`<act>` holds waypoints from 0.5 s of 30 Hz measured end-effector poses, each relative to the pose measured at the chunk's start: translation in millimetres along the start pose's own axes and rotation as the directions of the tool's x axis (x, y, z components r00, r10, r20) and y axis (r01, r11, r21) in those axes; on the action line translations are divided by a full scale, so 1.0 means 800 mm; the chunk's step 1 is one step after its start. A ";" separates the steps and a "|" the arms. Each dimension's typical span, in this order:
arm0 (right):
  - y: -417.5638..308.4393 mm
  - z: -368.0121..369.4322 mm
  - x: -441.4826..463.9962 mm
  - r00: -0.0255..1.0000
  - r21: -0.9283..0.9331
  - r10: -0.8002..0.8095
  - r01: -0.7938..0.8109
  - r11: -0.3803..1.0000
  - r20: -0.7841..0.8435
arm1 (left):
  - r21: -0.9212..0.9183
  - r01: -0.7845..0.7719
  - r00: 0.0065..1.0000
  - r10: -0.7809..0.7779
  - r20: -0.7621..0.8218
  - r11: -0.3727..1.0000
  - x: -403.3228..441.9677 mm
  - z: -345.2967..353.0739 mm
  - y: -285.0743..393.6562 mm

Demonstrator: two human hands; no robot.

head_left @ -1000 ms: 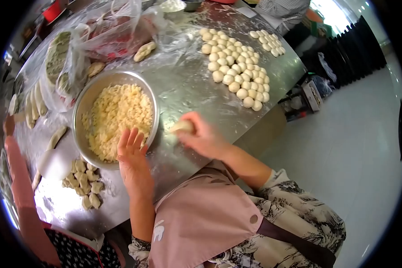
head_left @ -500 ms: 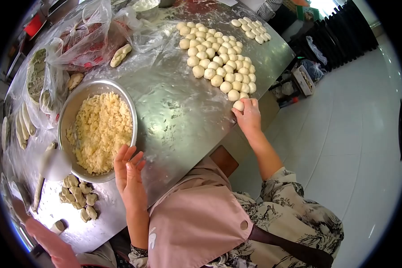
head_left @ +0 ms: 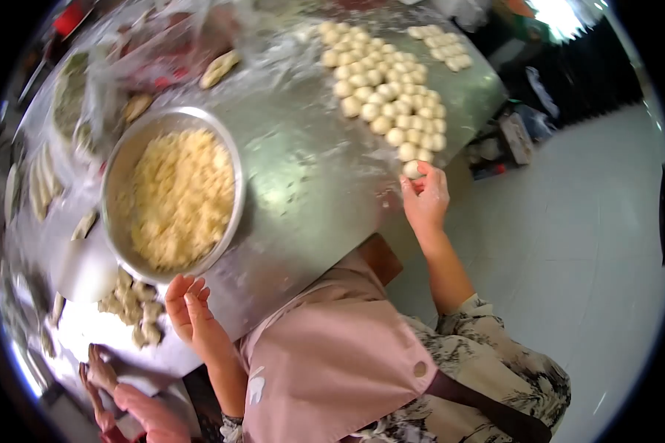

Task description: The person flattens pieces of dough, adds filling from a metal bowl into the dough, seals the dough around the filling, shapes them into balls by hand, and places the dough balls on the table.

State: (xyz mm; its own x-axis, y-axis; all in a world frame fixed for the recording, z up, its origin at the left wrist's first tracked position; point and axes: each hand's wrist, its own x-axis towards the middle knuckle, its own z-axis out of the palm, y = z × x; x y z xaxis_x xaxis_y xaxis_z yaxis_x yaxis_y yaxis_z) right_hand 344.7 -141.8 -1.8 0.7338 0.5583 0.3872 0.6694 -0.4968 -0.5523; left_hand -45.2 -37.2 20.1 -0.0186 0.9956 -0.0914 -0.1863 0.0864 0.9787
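My right hand [head_left: 426,201] is at the table's front edge, its thumb and fingertips around a pale round dough ball [head_left: 412,170]. That ball sits at the near end of a large cluster of similar balls [head_left: 384,96]. My left hand [head_left: 188,306] hangs just below the rim of a steel bowl [head_left: 238,184], fingers loosely bent and apart, holding nothing. Crumbly yellow filling [head_left: 181,196] lies in the bowl. Small uneven dough pieces [head_left: 133,303] are piled left of my left hand.
A co-worker's hands [head_left: 100,369] are at the lower left of the metal table [head_left: 295,199]. Plastic bags [head_left: 170,52], dough strips [head_left: 44,181] and a dough piece [head_left: 219,69] lie at the upper left. A smaller ball group [head_left: 442,46] sits at the far right.
My right hand has carried the dough ball from beside the bowl to the cluster. My left hand has dropped below the bowl's rim. The co-worker's hands have come together at the lower left.
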 end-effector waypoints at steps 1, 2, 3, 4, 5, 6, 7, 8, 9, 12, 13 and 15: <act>-0.020 0.011 -0.005 0.995 -0.005 -0.095 0.095 0.995 0.004 | 0.046 -0.034 0.992 0.040 -0.119 0.998 -0.007 -0.008 0.003; -0.043 0.022 -0.013 0.987 0.065 -0.148 0.144 0.987 0.060 | 0.124 -0.035 0.976 0.061 -0.209 0.992 -0.011 -0.022 0.004; -0.066 0.033 -0.023 0.965 0.098 -0.226 0.214 0.972 0.137 | 0.235 -0.060 0.962 0.119 -0.247 0.970 -0.013 -0.046 -0.003; -0.090 0.048 -0.037 0.949 0.220 -0.239 0.193 0.956 0.205 | 0.329 -0.097 0.930 0.204 -0.307 0.939 -0.013 -0.071 -0.014; -0.104 0.067 -0.050 0.923 0.296 -0.296 0.220 0.930 0.245 | 0.434 -0.080 0.884 0.265 -0.386 0.897 -0.009 -0.086 -0.016; -0.125 0.077 -0.060 0.888 0.340 -0.348 0.241 0.909 0.300 | 0.569 -0.053 0.832 0.351 -0.429 0.820 -0.007 -0.105 -0.020; -0.142 0.087 -0.069 0.858 0.447 -0.401 0.236 0.863 0.321 | 0.737 0.049 0.807 0.409 -0.427 0.674 -0.008 -0.120 -0.015; -0.147 0.097 -0.075 0.830 0.494 -0.420 0.209 0.844 0.367 | 0.818 0.108 0.796 0.443 -0.411 0.565 -0.009 -0.132 -0.013; -0.156 0.106 -0.083 0.793 0.529 -0.441 0.181 0.829 0.419 | 0.885 0.151 0.788 0.487 -0.377 0.441 -0.009 -0.153 -0.017; -0.179 0.128 -0.099 0.733 0.544 -0.423 0.086 0.834 0.533 | 0.921 0.182 0.785 0.513 -0.348 0.345 0.001 -0.181 -0.031; -0.182 0.132 -0.104 0.720 0.531 -0.398 0.048 0.846 0.569 | 0.917 0.177 0.789 0.505 -0.350 0.358 0.003 -0.184 -0.032; -0.182 0.145 -0.109 0.734 0.518 -0.500 0.236 0.822 0.459 | 0.855 0.235 0.824 0.372 -0.428 0.462 0.011 -0.184 -0.027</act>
State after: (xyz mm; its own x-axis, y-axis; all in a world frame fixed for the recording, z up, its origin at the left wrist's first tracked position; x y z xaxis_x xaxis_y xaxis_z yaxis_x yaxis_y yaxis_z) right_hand 169.8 -41.5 -40.8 0.1503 0.9635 0.2216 0.6633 0.0679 -0.7453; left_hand -185.7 -35.7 -29.0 -0.5049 0.8372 0.2103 0.7496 0.3044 0.5878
